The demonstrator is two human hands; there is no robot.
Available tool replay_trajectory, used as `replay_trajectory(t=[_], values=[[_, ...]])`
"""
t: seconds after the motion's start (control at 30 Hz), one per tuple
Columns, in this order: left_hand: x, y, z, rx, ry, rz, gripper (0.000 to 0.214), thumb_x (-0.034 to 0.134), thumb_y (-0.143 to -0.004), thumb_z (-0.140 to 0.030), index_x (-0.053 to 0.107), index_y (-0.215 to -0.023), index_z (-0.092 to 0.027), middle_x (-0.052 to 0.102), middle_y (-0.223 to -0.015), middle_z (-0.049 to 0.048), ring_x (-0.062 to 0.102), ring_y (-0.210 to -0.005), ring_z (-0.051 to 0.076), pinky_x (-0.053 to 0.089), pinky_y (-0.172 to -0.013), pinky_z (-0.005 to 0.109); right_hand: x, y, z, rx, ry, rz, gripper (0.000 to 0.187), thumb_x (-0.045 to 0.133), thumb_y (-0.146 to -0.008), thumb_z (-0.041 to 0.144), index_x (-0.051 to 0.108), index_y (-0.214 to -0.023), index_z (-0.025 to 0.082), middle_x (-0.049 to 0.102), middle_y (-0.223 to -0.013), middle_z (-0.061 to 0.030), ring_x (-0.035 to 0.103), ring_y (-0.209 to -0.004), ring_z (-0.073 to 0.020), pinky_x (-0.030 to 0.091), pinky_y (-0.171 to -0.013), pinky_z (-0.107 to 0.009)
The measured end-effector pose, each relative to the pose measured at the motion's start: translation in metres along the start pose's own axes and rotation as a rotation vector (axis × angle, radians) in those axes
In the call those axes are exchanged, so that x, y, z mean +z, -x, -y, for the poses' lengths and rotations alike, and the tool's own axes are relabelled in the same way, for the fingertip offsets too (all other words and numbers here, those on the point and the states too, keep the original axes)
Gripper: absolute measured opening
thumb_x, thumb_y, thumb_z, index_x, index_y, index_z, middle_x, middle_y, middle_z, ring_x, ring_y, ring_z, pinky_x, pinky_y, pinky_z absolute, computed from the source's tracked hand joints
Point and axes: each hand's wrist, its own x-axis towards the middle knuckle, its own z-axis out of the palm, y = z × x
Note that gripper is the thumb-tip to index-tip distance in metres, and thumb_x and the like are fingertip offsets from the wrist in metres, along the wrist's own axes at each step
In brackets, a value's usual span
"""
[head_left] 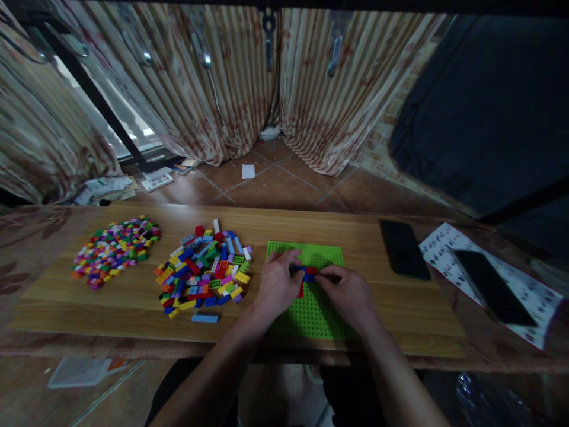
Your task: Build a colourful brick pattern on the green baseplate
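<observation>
A green studded baseplate (311, 317) lies on the wooden board in front of me. Over its middle, blue bricks (309, 277) with a red brick (311, 270) among them sit between my two hands. My left hand (280, 281) grips the blue bricks from the left, fingers curled round them and partly hiding them. From the right, my right hand (349, 290) pinches the other end with thumb and forefinger. Another red piece (300, 290) shows just below, beside my left thumb. Whether the blue bricks touch the plate I cannot tell.
Left of the plate lies a pile of mixed bricks (204, 270), with a light blue brick (205, 318) apart from it. Farther left is a heap of tiny pieces (116, 246). A black phone (403, 249) lies right; another phone (493, 287) rests on a printed sheet (448, 237).
</observation>
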Motion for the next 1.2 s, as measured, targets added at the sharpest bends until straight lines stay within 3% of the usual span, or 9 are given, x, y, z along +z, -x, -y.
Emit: replay_trajectory(t=[0.27,0.53,1.2], values=[[0.000,0.001,0.002,0.045,0.011,0.008,0.040,0.048,-0.081,-0.004,0.063,-0.115,-0.018,0.071,-0.097,0.0040,0.060,-0.101,0.021,0.048,-0.095,0.037,0.001,-0.001,0.004,0.053,0.047,-0.006,0.022,0.061,-0.076,0.040,0.073,-0.076,0.023,0.072,-0.071,-0.0031,0.064,-0.066,-0.0202,0.042,-0.061,-0.031],[0.002,0.002,-0.002,0.001,0.006,0.012,0.041,0.067,-0.076,-0.014,0.063,-0.116,-0.018,0.071,-0.099,0.0046,0.058,-0.103,0.023,0.047,-0.095,0.039,0.003,-0.002,0.005,0.073,0.093,-0.013,0.023,0.061,-0.076,0.042,0.073,-0.073,0.023,0.071,-0.068,-0.0031,0.062,-0.064,-0.0197,0.038,-0.059,-0.030],[0.005,-0.008,-0.013,-0.132,-0.016,0.039,0.034,0.065,-0.070,-0.007,0.071,-0.100,-0.022,0.073,-0.090,0.0011,0.057,-0.096,0.024,0.046,-0.091,0.040,-0.001,-0.016,0.003,0.082,0.085,0.052,0.018,0.065,-0.069,0.040,0.074,-0.066,0.024,0.069,-0.060,-0.0004,0.057,-0.054,-0.0155,0.035,-0.051,-0.027]])
